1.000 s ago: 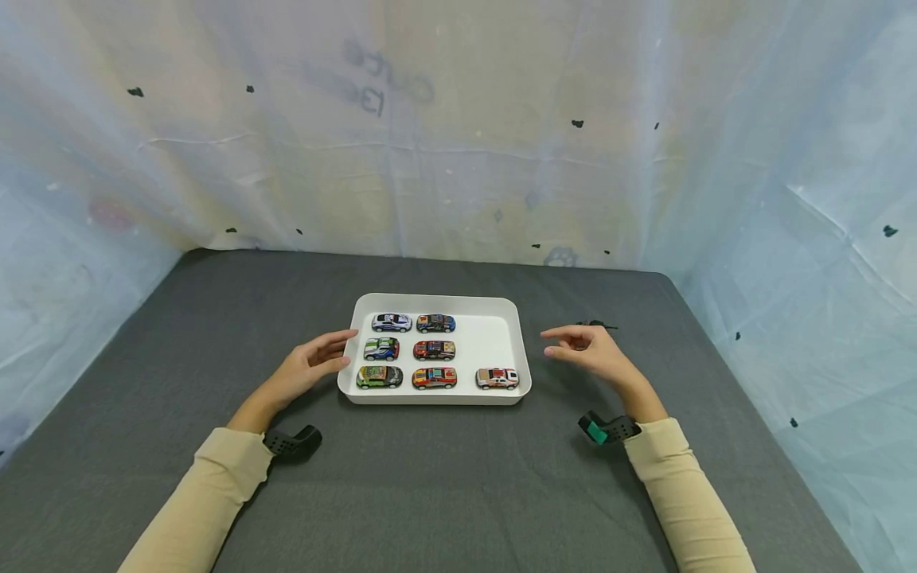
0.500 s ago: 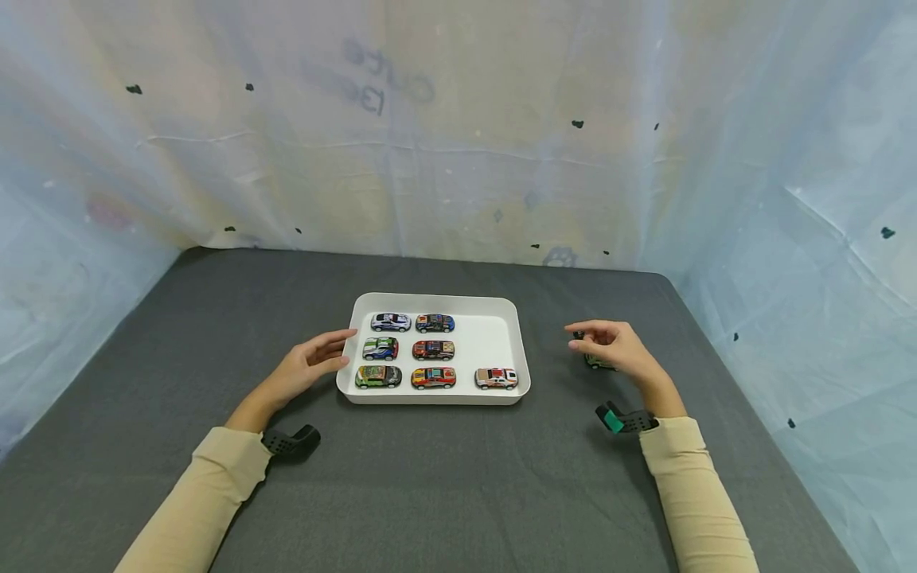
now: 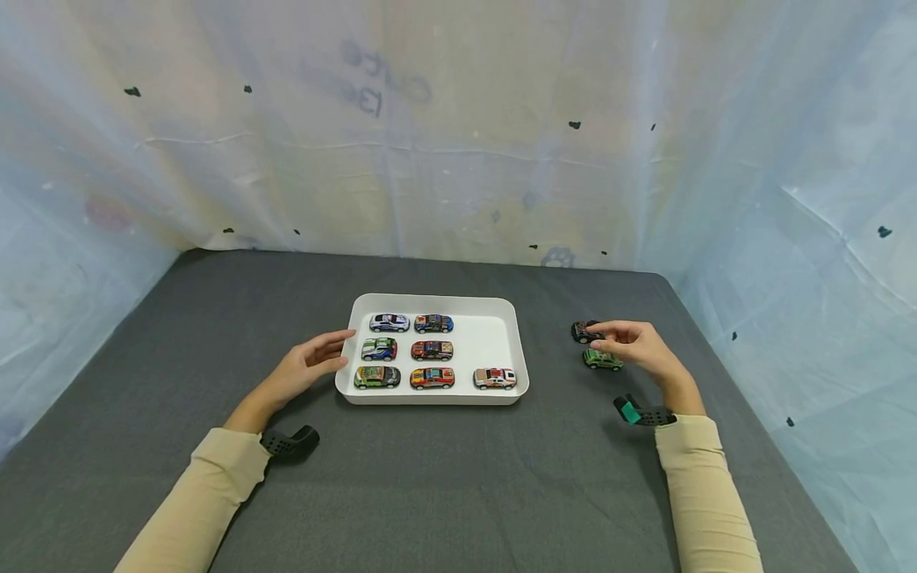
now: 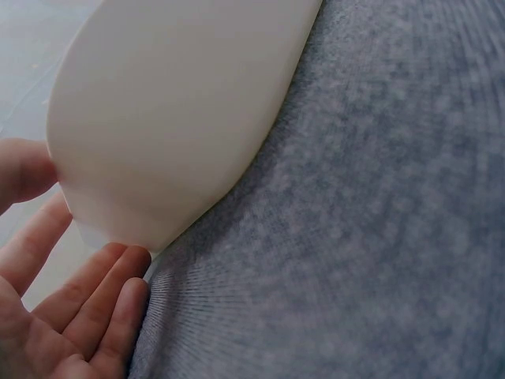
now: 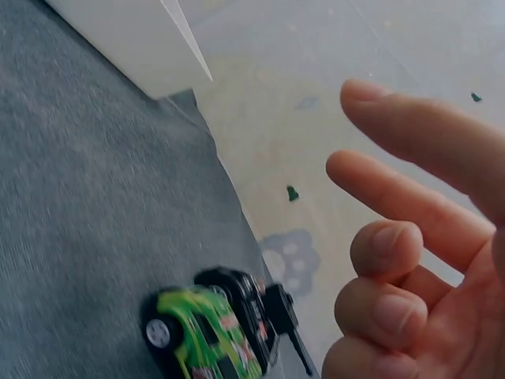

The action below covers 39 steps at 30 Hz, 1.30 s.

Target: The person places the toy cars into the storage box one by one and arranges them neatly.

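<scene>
My left hand (image 3: 308, 368) touches the left side of a white tray (image 3: 487, 307) with extended fingers; in the left wrist view its fingertips meet the outer wall of the tray (image 4: 181, 103). Near the table's right side, my right hand (image 3: 641, 348) hovers over two toy cars, thumb and index finger apart. One is a black toy car (image 3: 582, 332), partly covered by the fingertips in the head view. Just nearer lies a green toy car (image 3: 602, 360). The right wrist view shows the green toy car (image 5: 201, 332) beside the black one, nothing held by the fingers.
Several toy cars stand in the tray in rows, among them a red-yellow car (image 3: 432, 378) and a white-red car (image 3: 494, 379) at the front right. Dark grey cloth (image 3: 458, 485) covers the table. Pale sheeting (image 3: 458, 159) hangs behind and at the sides.
My right hand has moved right, away from the tray, to the two loose toy cars; both now show more fully. The left hand stays at the tray.
</scene>
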Available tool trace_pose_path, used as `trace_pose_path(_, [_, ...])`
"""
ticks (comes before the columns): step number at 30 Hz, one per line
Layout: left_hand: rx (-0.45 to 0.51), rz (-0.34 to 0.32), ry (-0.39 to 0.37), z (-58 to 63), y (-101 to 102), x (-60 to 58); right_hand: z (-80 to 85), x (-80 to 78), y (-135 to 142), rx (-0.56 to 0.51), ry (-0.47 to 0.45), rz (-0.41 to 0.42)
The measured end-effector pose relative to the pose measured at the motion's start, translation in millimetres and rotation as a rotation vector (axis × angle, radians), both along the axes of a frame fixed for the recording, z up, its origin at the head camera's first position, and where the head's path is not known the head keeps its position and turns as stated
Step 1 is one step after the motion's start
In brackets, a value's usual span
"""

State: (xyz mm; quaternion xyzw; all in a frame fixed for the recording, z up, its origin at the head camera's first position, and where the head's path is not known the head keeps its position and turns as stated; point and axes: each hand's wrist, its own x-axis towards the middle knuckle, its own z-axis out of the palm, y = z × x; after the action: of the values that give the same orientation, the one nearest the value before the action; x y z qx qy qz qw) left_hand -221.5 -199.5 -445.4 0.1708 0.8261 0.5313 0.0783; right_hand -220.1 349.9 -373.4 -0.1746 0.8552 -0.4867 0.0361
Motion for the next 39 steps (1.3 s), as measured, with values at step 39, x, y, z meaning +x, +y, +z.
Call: trace_pose_path(39, [0.002,-0.003,0.000,0.5,1,0.7,-26.6,-6.9,33,0.171,-0.176,-0.118])
